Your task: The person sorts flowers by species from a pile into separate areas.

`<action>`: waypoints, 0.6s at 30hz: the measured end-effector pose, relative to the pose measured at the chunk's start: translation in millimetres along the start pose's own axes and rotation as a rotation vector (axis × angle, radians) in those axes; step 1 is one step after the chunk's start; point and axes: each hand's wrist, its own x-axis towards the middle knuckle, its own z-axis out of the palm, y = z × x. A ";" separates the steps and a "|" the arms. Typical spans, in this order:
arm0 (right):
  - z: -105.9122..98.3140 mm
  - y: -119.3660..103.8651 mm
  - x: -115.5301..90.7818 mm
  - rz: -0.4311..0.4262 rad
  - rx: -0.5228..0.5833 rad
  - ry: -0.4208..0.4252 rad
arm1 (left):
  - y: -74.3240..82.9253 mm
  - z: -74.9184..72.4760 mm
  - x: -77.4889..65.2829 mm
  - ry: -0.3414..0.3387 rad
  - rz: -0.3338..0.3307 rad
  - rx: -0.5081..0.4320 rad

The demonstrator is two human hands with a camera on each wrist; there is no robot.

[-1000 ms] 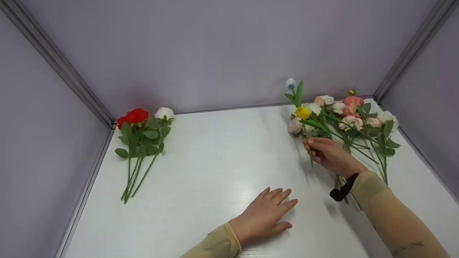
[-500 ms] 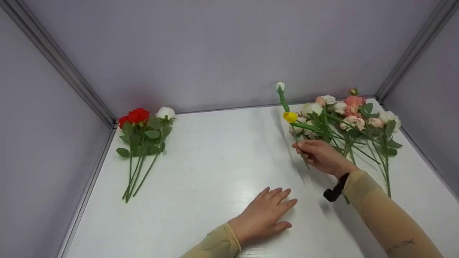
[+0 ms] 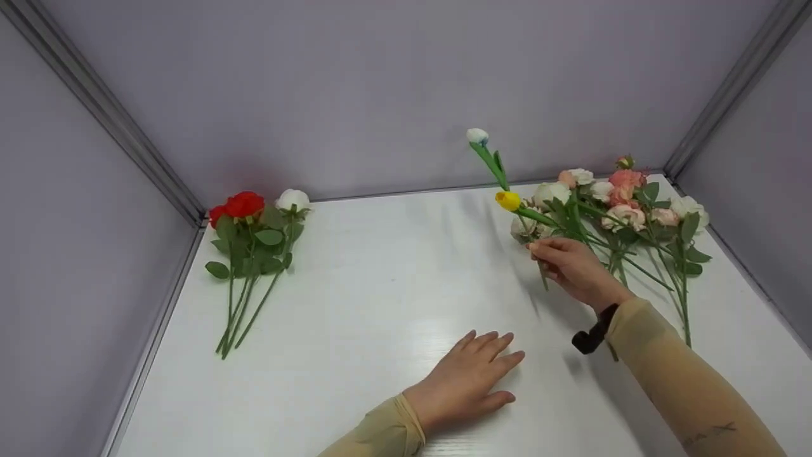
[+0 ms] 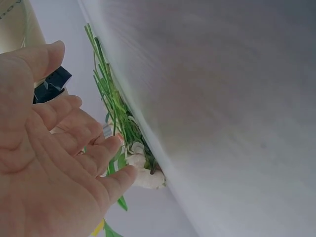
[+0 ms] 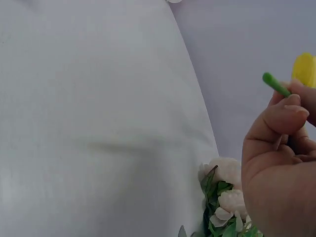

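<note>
— What did the right hand (image 3: pixel 574 270) have?

— Its fingers were pinched round two thin green stems, lifted off the table (image 3: pixel 380 298). One stem carried a white tulip bud (image 3: pixel 477 136), raised high and leaning left; the other a yellow tulip bud (image 3: pixel 507 200), lower down, just above the hand. In the right wrist view the stem end (image 5: pixel 275 84) poked out past the curled fingertips.

— And the left hand (image 3: pixel 466 381)?

— Flat on the table, palm down, fingers straight and slightly spread, gripping nothing. It lay well apart from the right hand, nearer the person.

— Any vase or box holding the flowers?

— None showed. The flowers lay loose on the table. A pile of pink, peach and cream roses (image 3: pixel 625 209) lay just beside the right hand, at the far right corner. A smaller bunch of red and white roses (image 3: pixel 254 235) lay at the far left, by the grey wall (image 3: pixel 380 82).
</note>
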 end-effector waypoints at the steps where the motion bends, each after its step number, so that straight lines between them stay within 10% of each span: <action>1: -2.8 -1.0 -0.7 0.000 -0.015 0.027 | 0.7 -0.3 -0.1 0.000 -0.001 0.005; 11: -48.7 -7.5 -19.0 0.047 0.281 0.212 | 3.5 -1.7 -1.6 -0.027 -0.003 -0.024; 18: -53.8 -2.1 -25.4 0.090 0.387 0.118 | 4.8 -1.0 -1.9 -0.012 0.013 -0.019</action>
